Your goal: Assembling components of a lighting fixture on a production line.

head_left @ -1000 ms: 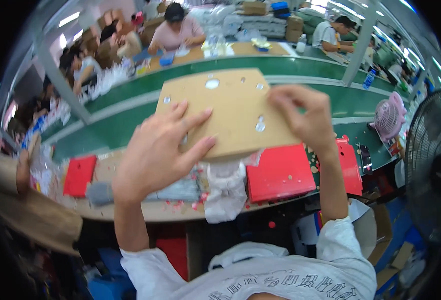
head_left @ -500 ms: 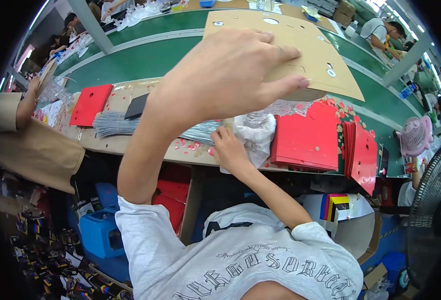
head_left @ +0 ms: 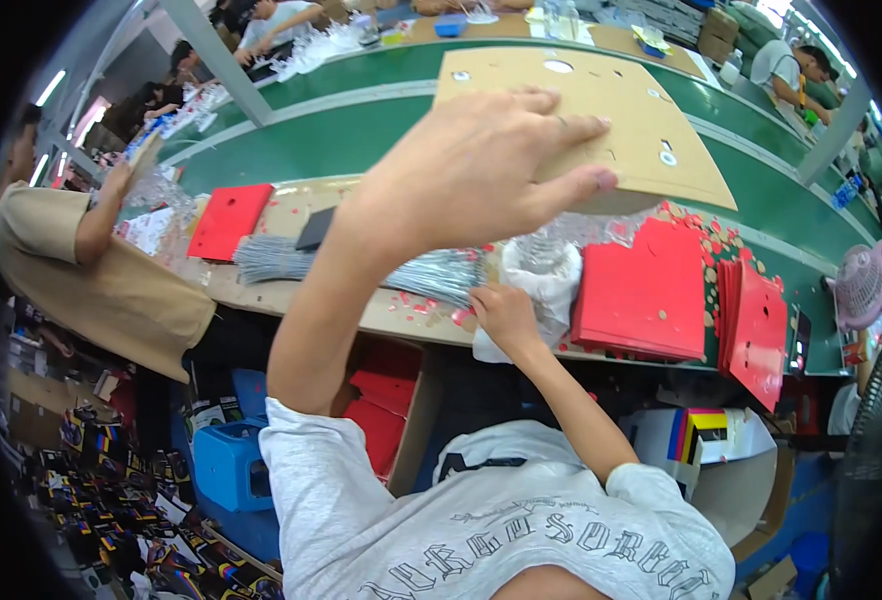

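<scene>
The left hand [head_left: 481,175] hides the brown board's [head_left: 601,110] near edge, perhaps its corner.

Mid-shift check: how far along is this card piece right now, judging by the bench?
Done: red punched card sheets lie stacked on the bench. In hand: the left hand holds the tan punched cardboard panel up, while the right hand reaches into the clear plastic bag. Left: the grey wire ties lie loose, and the panel's holes look empty.

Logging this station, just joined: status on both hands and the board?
Left hand flat on the cardboard panel, holding it. Right hand at the white bag. Red sheets stacked beside.
</scene>
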{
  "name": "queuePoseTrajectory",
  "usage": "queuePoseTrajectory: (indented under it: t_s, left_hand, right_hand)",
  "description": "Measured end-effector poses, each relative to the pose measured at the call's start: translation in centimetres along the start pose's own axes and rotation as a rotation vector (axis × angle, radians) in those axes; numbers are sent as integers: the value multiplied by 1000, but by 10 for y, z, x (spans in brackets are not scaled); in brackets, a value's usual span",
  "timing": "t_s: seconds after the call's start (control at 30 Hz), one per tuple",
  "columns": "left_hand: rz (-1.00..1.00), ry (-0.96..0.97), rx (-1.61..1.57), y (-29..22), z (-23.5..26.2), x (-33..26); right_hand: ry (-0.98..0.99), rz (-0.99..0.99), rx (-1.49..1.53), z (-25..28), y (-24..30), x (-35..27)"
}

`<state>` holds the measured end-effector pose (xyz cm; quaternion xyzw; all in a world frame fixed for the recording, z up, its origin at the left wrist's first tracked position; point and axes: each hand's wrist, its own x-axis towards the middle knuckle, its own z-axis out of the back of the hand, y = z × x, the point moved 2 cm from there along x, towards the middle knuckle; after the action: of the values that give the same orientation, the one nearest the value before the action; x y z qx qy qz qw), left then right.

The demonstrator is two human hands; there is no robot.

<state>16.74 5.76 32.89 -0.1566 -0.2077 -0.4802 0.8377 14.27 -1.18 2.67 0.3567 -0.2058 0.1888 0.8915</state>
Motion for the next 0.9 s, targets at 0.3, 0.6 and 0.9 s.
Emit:
queuePoseTrajectory:
  t_s: [0.3, 0.6, 0.9]
  left_hand:
    - [20, 25, -20, -7, -6, 5]
    - [13, 64, -27, -4, -2, 5]
    - [-97, 91, -53, -7, -1, 9]
  right_hand:
    - [-79, -73, 137, 23, 2, -9]
    - [-528, -291, 543, 59, 10, -22]
    - [-1072, -451, 699, 199, -19, -35]
